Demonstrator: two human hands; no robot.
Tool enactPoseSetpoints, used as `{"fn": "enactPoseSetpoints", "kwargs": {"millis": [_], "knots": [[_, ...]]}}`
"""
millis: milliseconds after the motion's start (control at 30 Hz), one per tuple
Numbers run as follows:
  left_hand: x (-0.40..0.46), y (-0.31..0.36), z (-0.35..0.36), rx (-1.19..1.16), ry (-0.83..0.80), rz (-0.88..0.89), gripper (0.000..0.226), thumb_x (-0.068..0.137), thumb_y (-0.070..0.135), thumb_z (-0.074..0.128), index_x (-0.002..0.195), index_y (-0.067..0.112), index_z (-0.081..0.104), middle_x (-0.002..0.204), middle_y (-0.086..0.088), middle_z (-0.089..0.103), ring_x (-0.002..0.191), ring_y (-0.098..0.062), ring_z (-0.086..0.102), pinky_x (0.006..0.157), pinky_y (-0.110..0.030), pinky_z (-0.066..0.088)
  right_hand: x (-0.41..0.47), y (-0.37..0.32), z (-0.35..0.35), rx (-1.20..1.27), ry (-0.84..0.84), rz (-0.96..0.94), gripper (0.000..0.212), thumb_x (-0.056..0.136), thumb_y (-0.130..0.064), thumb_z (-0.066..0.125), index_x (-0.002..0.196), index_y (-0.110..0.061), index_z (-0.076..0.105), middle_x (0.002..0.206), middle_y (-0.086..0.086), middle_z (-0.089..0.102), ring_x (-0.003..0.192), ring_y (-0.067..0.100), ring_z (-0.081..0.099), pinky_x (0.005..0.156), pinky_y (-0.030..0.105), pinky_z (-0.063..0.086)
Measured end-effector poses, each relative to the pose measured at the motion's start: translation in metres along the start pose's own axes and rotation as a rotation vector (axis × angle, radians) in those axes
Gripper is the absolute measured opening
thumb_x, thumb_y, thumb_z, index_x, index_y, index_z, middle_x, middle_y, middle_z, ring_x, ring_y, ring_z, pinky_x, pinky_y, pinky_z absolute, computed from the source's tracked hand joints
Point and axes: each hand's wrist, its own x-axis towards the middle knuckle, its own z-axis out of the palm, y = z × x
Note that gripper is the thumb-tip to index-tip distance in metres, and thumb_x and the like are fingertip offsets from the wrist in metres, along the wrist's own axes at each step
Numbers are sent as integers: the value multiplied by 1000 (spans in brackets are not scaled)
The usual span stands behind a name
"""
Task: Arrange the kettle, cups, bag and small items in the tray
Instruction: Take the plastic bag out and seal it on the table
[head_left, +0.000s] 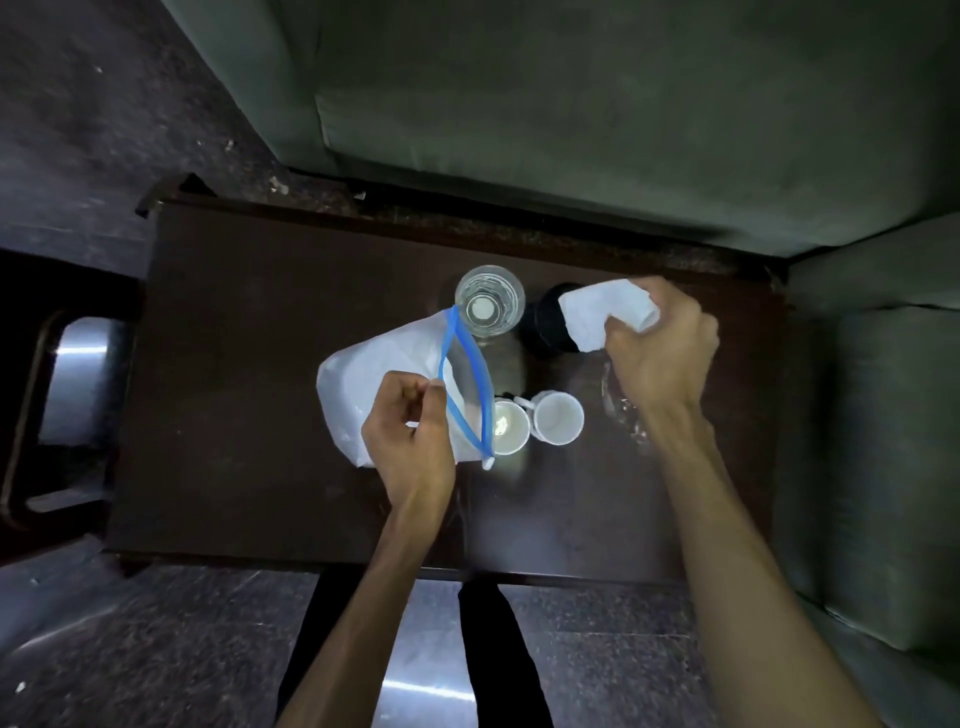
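A dark tabletop (249, 364) was seen from above, w/ a grey-green sofa (571, 119) along its far edge and round its right end. A white zip bag (374, 374) w/ a blue mouth strip lay near the centre, mouth held agape toward the right. The left hand (410, 431) was pinched shut on the near-left side of the bag's blue rim. The right hand (660, 348) was clenched round a crumpled white paper (597, 312), held above a black round item (543, 327) at the far right; whether paper and item touched couldn't be told. A clear glass (489, 301) stood upright just beyond the bag's mouth, beside the black item. Two white cups (535, 423) stood side by side just right of the bag's mouth, the left one touching or overlapped by the blue strip. A clear glassy item (621, 410) lay partly hidden under the right wrist, close to the right end. The left third of the tabletop and the near strip toward the front edge were bare. No tray could be made out.
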Motion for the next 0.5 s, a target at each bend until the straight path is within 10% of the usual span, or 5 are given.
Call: {"fn": "enactPoseSetpoints", "kwargs": {"millis": [300,500], "knots": [[-4,-7,1,24,-38,31,14,94,3,65,81,1,59,77,-20,61,69,-14,53,66,-12,47,2,0,42,-203,-11,-125,57,72,-51,78,123,-28,68,106,9,78,98,39,71,77,40,54],[-3,-8,2,36,-23,8,14,93,3,65,80,0,59,76,-18,62,68,-14,53,63,-12,45,11,14,39,-145,-83,-154,25,84,-22,68,107,-23,77,101,8,78,95,37,70,77,40,56]]}}
